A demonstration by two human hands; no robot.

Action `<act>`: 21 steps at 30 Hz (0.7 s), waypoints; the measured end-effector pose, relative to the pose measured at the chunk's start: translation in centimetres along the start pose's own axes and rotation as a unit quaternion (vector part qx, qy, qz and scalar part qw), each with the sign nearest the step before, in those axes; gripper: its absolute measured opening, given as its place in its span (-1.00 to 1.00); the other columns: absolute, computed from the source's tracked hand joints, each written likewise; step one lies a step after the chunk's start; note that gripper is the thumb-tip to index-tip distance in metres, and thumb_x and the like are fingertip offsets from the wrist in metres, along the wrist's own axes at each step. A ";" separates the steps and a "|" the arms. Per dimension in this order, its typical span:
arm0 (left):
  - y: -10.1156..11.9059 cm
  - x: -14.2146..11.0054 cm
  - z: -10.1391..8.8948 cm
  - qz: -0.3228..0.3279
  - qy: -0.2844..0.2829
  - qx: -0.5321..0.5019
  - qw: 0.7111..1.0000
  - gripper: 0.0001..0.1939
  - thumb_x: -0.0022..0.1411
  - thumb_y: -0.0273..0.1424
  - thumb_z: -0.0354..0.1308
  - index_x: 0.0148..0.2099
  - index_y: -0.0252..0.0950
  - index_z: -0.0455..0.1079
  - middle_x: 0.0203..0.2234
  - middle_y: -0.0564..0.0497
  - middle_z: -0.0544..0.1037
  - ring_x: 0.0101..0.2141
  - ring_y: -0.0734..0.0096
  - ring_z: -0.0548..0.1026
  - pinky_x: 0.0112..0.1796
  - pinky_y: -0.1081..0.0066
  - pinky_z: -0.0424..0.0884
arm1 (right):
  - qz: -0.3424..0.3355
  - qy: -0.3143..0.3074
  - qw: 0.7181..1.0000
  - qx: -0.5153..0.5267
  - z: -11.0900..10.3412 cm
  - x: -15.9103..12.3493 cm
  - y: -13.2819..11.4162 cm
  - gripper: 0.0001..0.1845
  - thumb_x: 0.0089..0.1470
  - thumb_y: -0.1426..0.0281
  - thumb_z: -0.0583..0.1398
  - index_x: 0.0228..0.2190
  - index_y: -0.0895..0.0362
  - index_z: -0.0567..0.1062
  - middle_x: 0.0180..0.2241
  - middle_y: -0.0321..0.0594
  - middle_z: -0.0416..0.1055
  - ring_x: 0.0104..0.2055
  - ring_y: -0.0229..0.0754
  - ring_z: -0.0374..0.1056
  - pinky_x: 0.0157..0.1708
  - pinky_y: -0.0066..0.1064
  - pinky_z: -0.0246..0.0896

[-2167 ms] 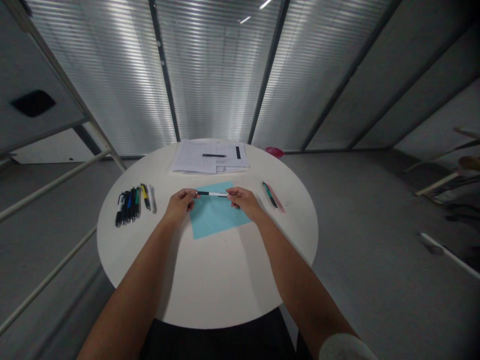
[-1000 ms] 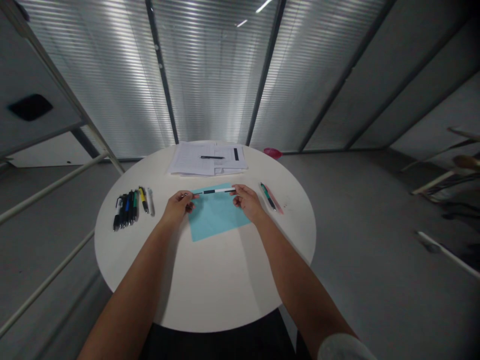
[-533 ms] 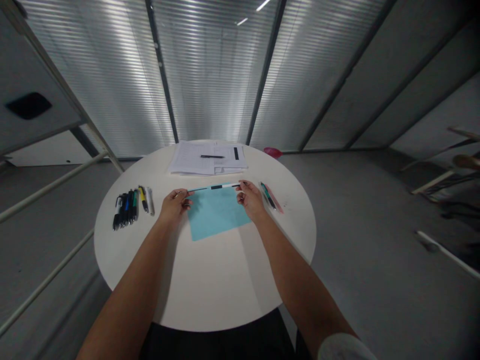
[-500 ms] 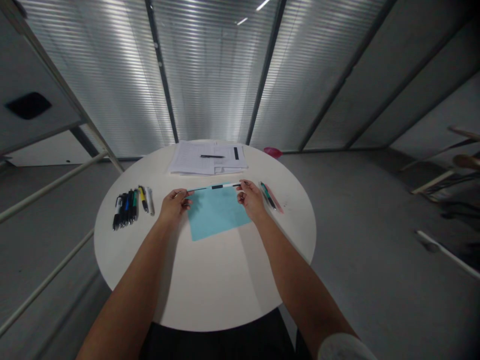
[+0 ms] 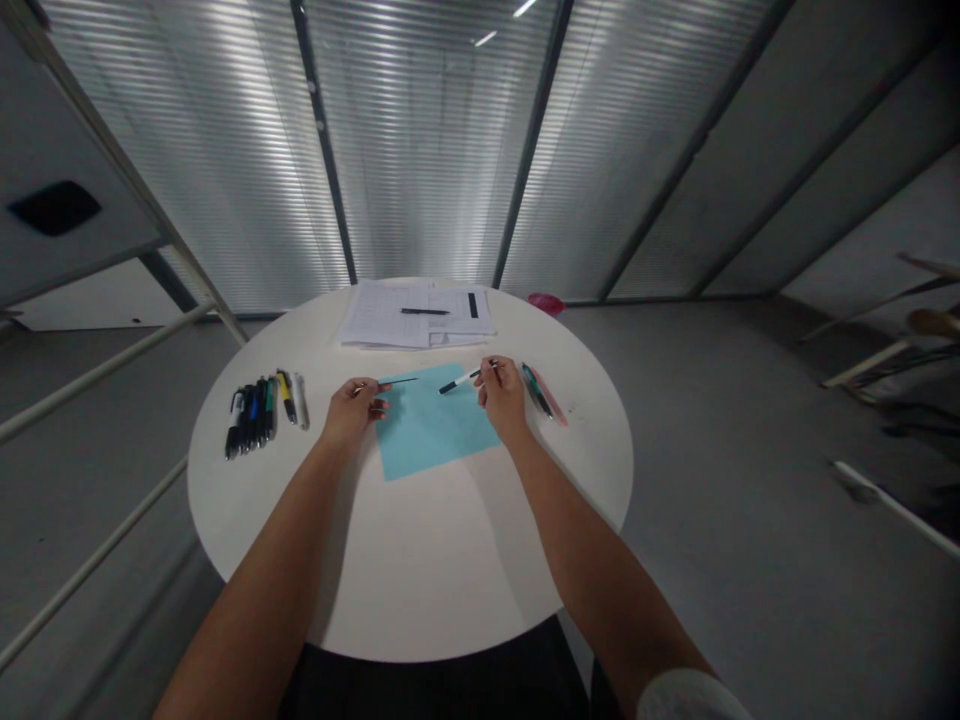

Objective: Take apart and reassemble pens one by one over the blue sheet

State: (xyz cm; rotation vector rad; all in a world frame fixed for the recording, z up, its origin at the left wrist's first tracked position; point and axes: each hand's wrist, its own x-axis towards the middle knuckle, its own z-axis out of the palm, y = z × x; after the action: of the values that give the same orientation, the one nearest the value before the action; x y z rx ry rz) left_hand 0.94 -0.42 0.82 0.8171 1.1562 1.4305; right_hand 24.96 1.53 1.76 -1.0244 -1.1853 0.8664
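The pen is now in two pieces above a light blue sheet [image 5: 435,432]. My left hand [image 5: 351,410] pinches a thin dark rod [image 5: 397,381], probably a refill, which points right. My right hand [image 5: 501,392] grips a white-and-black pen barrel [image 5: 463,379], its black tip angled down and left. The two pieces are apart, with a gap between their ends. Both hands hover over the sheet's top edge. Closest to my right hand, a green-and-black pen [image 5: 536,389] lies on a pink strip [image 5: 553,406].
Several pens lie side by side [image 5: 255,414] on the round white table [image 5: 420,570], left of my left hand. Stacked papers [image 5: 382,315] at the far edge carry a black pen [image 5: 424,311]. A pink object [image 5: 545,303] sits beyond the rim. Metal rails run along the left.
The pen held between my hands has come apart. My left hand keeps the thin rod, while my right hand has drawn the barrel rightward and tilted it.
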 end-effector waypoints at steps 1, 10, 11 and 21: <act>0.0 -0.1 0.0 0.001 -0.003 0.001 1.000 -0.79 0.05 -0.38 0.26 -0.30 -0.31 0.29 -0.31 -0.14 0.55 -0.58 0.50 0.46 -0.58 0.47 0.36 | -0.003 -0.002 1.000 -0.007 0.0 -0.1 -0.1 -0.63 0.06 0.03 0.13 -0.27 0.06 0.33 -0.54 -0.42 0.30 -0.68 -0.43 0.10 -0.72 -0.56 -0.02; 0.4 -0.3 0.3 -0.010 0.002 0.004 1.000 -0.85 0.07 -0.44 0.19 -0.30 -0.31 0.27 -0.30 -0.13 0.55 -0.59 0.52 0.45 -0.57 0.46 0.36 | -0.019 0.020 0.999 -0.044 -0.3 -0.4 -0.7 -0.62 0.06 0.03 0.13 -0.26 0.06 0.34 -0.54 -0.37 0.30 -0.59 -0.35 0.16 -0.59 -0.50 0.05; 0.3 -0.3 0.3 -0.009 0.001 0.003 1.000 -0.85 0.07 -0.45 0.19 -0.30 -0.31 0.27 -0.30 -0.13 0.55 -0.59 0.52 0.45 -0.57 0.46 0.36 | -0.021 0.020 0.998 -0.048 -0.3 -0.4 -0.7 -0.63 0.07 0.03 0.13 -0.26 0.06 0.34 -0.54 -0.37 0.29 -0.57 -0.33 0.17 -0.57 -0.50 0.06; 0.2 -0.2 0.3 -0.006 0.000 0.000 1.000 -0.84 0.07 -0.43 0.20 -0.31 -0.31 0.27 -0.32 -0.14 0.56 -0.60 0.49 0.45 -0.58 0.44 0.36 | -0.083 0.047 0.989 -0.113 -0.4 -0.5 -0.4 -0.71 0.13 0.11 0.09 -0.25 0.06 0.34 -0.52 -0.35 0.31 -0.47 -0.26 0.27 -0.39 -0.43 0.16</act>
State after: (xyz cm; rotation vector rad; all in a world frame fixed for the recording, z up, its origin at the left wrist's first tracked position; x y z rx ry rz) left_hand 1.14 -0.51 1.14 0.8091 1.1595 1.4200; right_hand 25.24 0.90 1.95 -1.1181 -1.2875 0.5558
